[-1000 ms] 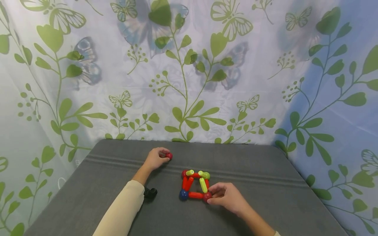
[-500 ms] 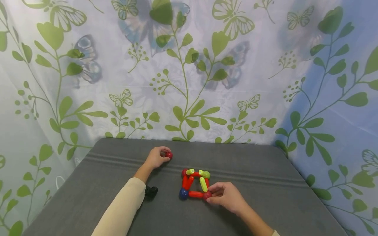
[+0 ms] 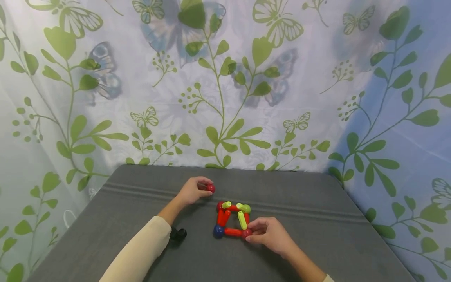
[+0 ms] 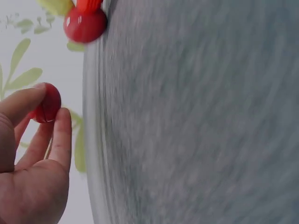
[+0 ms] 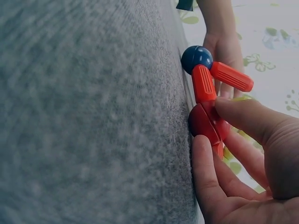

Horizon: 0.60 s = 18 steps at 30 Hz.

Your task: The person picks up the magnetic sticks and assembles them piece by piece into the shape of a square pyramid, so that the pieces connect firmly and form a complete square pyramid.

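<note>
Between thumb and fingers my left hand (image 3: 193,191) pinches a loose red ball (image 3: 210,188), raised above the surface in the left wrist view. A square frame of red magnetic rods (image 3: 233,232) lies to the right of that hand. At its corners sit a blue ball (image 3: 219,231), a green ball (image 3: 246,209) and two red ones. My right hand (image 3: 273,236) holds the near right red corner ball (image 5: 209,123) with thumb and fingertips. A lime rod (image 3: 242,220) tilts up from that corner; two shorter-looking lime rods and one red rod (image 5: 232,77) rise from the others.
A grey cloth-covered surface (image 3: 141,203) lies under everything, its far edge against a curtain (image 3: 225,98) printed with leaves and butterflies. A black object (image 3: 178,234) shows by the left forearm, partly hidden by the sleeve (image 3: 141,246).
The left hand, with the red ball in its fingers, has shifted right and slightly nearer, towards the frame. The right hand and the frame stay almost in the same spot.
</note>
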{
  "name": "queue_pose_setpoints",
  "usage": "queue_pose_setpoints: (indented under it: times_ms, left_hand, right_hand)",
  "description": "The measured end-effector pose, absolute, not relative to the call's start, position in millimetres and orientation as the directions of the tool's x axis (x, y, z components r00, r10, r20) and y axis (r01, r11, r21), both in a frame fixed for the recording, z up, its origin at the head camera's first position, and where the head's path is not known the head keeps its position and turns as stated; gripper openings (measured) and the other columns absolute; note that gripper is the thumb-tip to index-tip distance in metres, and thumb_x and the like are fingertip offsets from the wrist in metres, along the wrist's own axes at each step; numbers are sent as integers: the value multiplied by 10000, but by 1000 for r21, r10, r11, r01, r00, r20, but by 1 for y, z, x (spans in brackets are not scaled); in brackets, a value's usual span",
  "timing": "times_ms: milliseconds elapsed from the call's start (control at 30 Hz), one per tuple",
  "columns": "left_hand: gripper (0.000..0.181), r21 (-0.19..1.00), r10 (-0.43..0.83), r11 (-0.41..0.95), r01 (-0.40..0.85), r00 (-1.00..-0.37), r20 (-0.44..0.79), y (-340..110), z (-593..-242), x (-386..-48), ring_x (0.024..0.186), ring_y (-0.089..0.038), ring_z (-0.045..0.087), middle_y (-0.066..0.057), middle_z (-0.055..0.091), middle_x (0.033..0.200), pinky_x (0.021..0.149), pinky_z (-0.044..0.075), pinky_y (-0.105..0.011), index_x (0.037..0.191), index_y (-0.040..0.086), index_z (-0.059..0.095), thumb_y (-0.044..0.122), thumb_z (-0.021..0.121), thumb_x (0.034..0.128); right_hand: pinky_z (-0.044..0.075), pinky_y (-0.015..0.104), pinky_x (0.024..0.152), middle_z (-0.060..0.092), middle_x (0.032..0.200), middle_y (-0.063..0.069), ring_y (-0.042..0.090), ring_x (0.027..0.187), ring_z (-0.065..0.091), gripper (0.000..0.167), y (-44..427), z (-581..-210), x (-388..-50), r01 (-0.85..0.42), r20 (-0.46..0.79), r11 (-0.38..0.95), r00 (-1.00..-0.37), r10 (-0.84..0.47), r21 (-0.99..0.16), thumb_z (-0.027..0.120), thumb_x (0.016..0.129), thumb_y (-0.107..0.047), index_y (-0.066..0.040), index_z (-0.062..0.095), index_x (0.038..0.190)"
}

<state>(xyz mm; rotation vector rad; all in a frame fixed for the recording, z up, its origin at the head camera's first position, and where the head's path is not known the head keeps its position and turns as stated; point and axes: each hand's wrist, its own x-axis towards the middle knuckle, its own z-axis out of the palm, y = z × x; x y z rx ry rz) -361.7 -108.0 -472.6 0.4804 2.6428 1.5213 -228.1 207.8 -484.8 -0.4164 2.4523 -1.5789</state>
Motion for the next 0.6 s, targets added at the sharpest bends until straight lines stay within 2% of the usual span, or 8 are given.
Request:
queue_pose_setpoints:
  times_ms: [167,400,500,600]
  left_hand:
    - [318,892,327,375,252,-936,127,-97,-467,-345,1017,-207,699,-51,739,1104,834,597,-352,1184,149,715,136,814,881]
    - [371,910,406,255,326,-890,205,-85,-462,-325,1052,-240,701,-102,723,1172,874,602,-314,1259,110,695,124,792,901]
    - [373,903,434,228,364,-868,240,-80,-458,-318,1074,-260,696,-111,707,1192,905,593,-295,1262,86,692,118,789,904]
    - [362,895,451,220,388,-854,260,-74,-455,-310,1086,-266,693,-105,699,1193,942,585,-324,1242,80,691,112,795,897]
  right_hand:
    - [573,231,687,775,991,143,179,843,718,337,206,-483,-227,-127,-1,364,-943,-333,-923,857,813,-100,5,746,1113]
    - [568,225,692,775,994,149,171,849,719,319,207,-485,-229,-130,-2,363,-940,-342,-923,852,817,-98,7,752,1102]
    - [569,228,691,776,991,150,168,847,716,317,207,-483,-229,-116,-15,360,-940,-341,-926,854,819,-103,12,753,1096]
    - [577,235,694,778,981,126,154,840,713,321,207,-481,-228,-100,-38,378,-940,-340,-920,862,817,-128,1,757,1091]
